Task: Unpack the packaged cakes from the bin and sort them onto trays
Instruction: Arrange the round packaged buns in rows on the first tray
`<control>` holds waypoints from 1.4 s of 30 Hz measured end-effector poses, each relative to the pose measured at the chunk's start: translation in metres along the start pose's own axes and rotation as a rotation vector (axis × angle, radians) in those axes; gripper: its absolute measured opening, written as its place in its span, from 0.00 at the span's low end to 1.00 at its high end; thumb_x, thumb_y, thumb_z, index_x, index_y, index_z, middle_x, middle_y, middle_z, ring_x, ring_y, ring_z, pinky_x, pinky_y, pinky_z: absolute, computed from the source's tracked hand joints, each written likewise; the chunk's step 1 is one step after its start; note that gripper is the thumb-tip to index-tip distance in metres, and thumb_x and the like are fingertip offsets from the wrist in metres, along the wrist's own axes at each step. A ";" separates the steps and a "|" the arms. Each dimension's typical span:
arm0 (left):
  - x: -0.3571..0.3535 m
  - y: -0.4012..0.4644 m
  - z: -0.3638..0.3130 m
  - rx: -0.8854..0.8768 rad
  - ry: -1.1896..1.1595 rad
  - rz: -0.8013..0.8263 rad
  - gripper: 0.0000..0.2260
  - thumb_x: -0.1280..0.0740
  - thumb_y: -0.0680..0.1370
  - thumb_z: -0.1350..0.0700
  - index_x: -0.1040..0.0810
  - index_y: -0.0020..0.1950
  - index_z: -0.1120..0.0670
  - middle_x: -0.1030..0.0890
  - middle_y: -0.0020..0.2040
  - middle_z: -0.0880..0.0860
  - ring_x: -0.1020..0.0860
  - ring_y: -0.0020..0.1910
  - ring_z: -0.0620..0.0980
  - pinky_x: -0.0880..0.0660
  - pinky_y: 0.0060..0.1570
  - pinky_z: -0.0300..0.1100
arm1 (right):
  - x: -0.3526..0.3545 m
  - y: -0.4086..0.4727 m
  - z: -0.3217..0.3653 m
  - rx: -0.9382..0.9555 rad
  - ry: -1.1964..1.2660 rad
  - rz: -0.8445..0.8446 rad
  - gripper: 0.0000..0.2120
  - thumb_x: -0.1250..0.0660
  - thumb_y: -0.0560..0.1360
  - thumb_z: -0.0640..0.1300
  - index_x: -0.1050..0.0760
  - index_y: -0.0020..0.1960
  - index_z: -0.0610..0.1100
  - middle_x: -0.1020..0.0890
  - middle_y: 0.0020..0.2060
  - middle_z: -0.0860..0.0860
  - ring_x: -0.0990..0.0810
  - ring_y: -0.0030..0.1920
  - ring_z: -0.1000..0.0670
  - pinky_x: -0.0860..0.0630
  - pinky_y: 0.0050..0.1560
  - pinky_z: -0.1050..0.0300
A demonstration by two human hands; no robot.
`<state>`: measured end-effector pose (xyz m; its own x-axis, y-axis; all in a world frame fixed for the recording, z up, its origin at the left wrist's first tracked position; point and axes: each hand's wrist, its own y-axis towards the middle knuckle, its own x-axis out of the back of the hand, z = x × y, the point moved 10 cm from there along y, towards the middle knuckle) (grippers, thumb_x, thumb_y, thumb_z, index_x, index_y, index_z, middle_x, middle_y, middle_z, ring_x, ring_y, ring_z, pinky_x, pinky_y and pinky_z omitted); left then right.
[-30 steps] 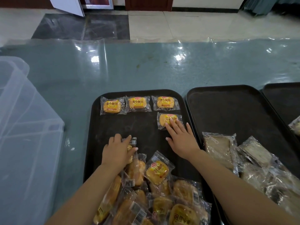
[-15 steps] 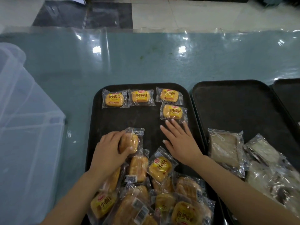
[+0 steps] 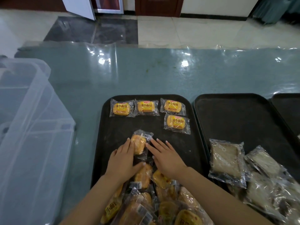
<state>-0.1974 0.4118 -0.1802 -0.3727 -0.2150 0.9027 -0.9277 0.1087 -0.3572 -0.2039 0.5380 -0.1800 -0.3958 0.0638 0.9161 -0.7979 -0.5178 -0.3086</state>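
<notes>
A black tray (image 3: 116,127) holds four yellow packaged cakes at its far end: three in a row (image 3: 146,107) and one (image 3: 177,123) below the right end. Another packet (image 3: 140,143) lies barcode side up in the tray's middle. My left hand (image 3: 123,161) lies flat along its left side, thumb stretched across its near end. My right hand (image 3: 165,158) lies flat, fingertips touching the packet's right edge. A pile of the same cakes (image 3: 162,205) fills the tray's near end, partly under my forearms.
A clear plastic bin (image 3: 32,127) stands at the left on the plastic-covered table. A second black tray (image 3: 235,119) to the right holds several brown cakes in clear packets (image 3: 225,159) at its near end. A third tray's edge (image 3: 289,108) shows far right.
My left hand carried the packet from the pile toward the tray's middle and laid it down. My right hand came back from the fourth cake to this packet's right edge.
</notes>
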 end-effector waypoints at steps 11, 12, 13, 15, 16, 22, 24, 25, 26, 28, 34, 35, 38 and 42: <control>0.028 0.014 0.003 -0.044 -0.236 -0.119 0.20 0.45 0.82 0.46 0.34 0.72 0.50 0.28 0.64 0.49 0.28 0.58 0.43 0.29 0.57 0.38 | 0.007 -0.018 -0.025 -0.073 0.013 0.022 0.28 0.49 0.82 0.54 0.57 0.78 0.54 0.57 0.78 0.54 0.61 0.76 0.53 0.65 0.73 0.54; 0.029 0.013 0.003 -0.047 -0.390 -0.110 0.18 0.44 0.82 0.48 0.31 0.70 0.51 0.25 0.61 0.48 0.26 0.55 0.42 0.28 0.55 0.37 | 0.011 -0.018 -0.026 -0.078 0.007 0.002 0.28 0.49 0.82 0.54 0.57 0.78 0.54 0.57 0.78 0.54 0.62 0.76 0.53 0.65 0.73 0.54; 0.030 0.012 0.005 -0.027 -0.559 -0.103 0.16 0.44 0.82 0.49 0.29 0.68 0.51 0.23 0.57 0.48 0.25 0.52 0.41 0.28 0.53 0.37 | 0.015 -0.017 -0.027 -0.086 -0.006 -0.028 0.28 0.49 0.82 0.53 0.57 0.78 0.54 0.57 0.78 0.53 0.62 0.76 0.52 0.65 0.74 0.53; 0.025 0.013 0.014 0.079 -0.886 -0.069 0.12 0.45 0.83 0.50 0.24 0.59 0.51 0.20 0.51 0.49 0.21 0.47 0.43 0.25 0.51 0.39 | 0.025 -0.016 -0.035 -0.126 -0.036 -0.105 0.28 0.49 0.82 0.53 0.56 0.78 0.53 0.57 0.78 0.52 0.63 0.76 0.51 0.66 0.73 0.52; 0.020 0.015 0.018 0.132 -0.990 -0.046 0.13 0.46 0.83 0.50 0.23 0.55 0.52 0.19 0.48 0.50 0.20 0.45 0.44 0.24 0.49 0.39 | 0.029 -0.015 -0.040 -0.155 -0.045 -0.130 0.28 0.48 0.82 0.53 0.56 0.78 0.53 0.57 0.78 0.52 0.64 0.76 0.50 0.66 0.73 0.51; 0.008 0.028 0.031 0.187 -0.626 -0.126 0.11 0.43 0.82 0.51 0.25 0.45 0.49 0.22 0.41 0.47 0.22 0.43 0.46 0.26 0.43 0.39 | 0.027 -0.008 -0.076 -0.258 -0.142 -0.045 0.30 0.47 0.81 0.56 0.57 0.78 0.54 0.62 0.77 0.48 0.67 0.75 0.44 0.63 0.74 0.44; 0.011 0.028 0.031 0.210 -0.570 -0.175 0.08 0.41 0.81 0.50 0.24 0.54 0.50 0.22 0.45 0.46 0.23 0.45 0.44 0.27 0.44 0.37 | 0.022 -0.007 -0.085 -0.292 -0.144 -0.004 0.31 0.47 0.81 0.57 0.58 0.78 0.54 0.61 0.77 0.48 0.65 0.76 0.43 0.62 0.74 0.43; 0.014 0.027 0.029 0.209 -0.544 -0.204 0.10 0.39 0.81 0.51 0.25 0.59 0.52 0.22 0.49 0.47 0.23 0.48 0.44 0.26 0.46 0.37 | 0.021 -0.008 -0.087 -0.299 -0.147 0.009 0.31 0.47 0.81 0.57 0.57 0.78 0.54 0.59 0.78 0.48 0.63 0.76 0.43 0.61 0.74 0.42; 0.017 0.025 0.027 0.191 -0.513 -0.243 0.14 0.38 0.80 0.51 0.27 0.64 0.52 0.23 0.54 0.48 0.24 0.52 0.45 0.26 0.51 0.38 | 0.022 -0.008 -0.088 -0.299 -0.155 0.002 0.30 0.47 0.81 0.57 0.56 0.78 0.55 0.56 0.78 0.48 0.60 0.77 0.43 0.61 0.74 0.42; 0.031 0.017 0.017 0.085 -0.434 -0.347 0.17 0.36 0.79 0.53 0.28 0.68 0.52 0.25 0.60 0.49 0.28 0.59 0.46 0.28 0.57 0.39 | 0.031 -0.010 -0.086 -0.285 -0.172 -0.085 0.28 0.46 0.81 0.55 0.51 0.78 0.54 0.48 0.78 0.48 0.53 0.77 0.45 0.59 0.74 0.42; 0.003 0.001 -0.032 -0.347 -0.121 -0.049 0.23 0.52 0.81 0.43 0.44 0.76 0.44 0.50 0.77 0.45 0.55 0.77 0.47 0.56 0.74 0.46 | 0.038 -0.003 -0.100 -0.322 -0.143 -0.122 0.31 0.48 0.81 0.59 0.59 0.78 0.56 0.59 0.78 0.47 0.62 0.76 0.41 0.58 0.75 0.39; -0.006 0.003 -0.031 -0.320 -0.062 0.007 0.27 0.60 0.77 0.38 0.54 0.76 0.42 0.58 0.76 0.43 0.62 0.76 0.45 0.62 0.72 0.45 | 0.036 0.000 -0.103 -0.328 -0.134 -0.096 0.31 0.49 0.81 0.59 0.61 0.77 0.57 0.60 0.78 0.48 0.64 0.76 0.41 0.59 0.75 0.39; -0.011 0.014 -0.028 -0.219 0.050 0.020 0.31 0.71 0.70 0.36 0.65 0.73 0.41 0.65 0.74 0.44 0.67 0.74 0.46 0.66 0.71 0.48 | 0.031 0.007 -0.112 -0.327 -0.092 -0.047 0.31 0.50 0.81 0.60 0.63 0.77 0.59 0.62 0.77 0.50 0.65 0.76 0.42 0.58 0.74 0.37; -0.006 0.040 -0.035 -0.116 0.096 -0.035 0.27 0.60 0.80 0.37 0.64 0.76 0.45 0.66 0.75 0.48 0.67 0.74 0.49 0.66 0.71 0.52 | 0.027 0.008 -0.116 -0.288 -0.095 -0.024 0.28 0.50 0.81 0.60 0.61 0.76 0.62 0.62 0.77 0.51 0.65 0.76 0.43 0.56 0.74 0.36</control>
<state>-0.2318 0.4509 -0.1913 -0.3308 -0.1275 0.9350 -0.9294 0.2157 -0.2994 -0.2738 0.6348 -0.1877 -0.3421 -0.0137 0.9396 -0.9080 -0.2528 -0.3342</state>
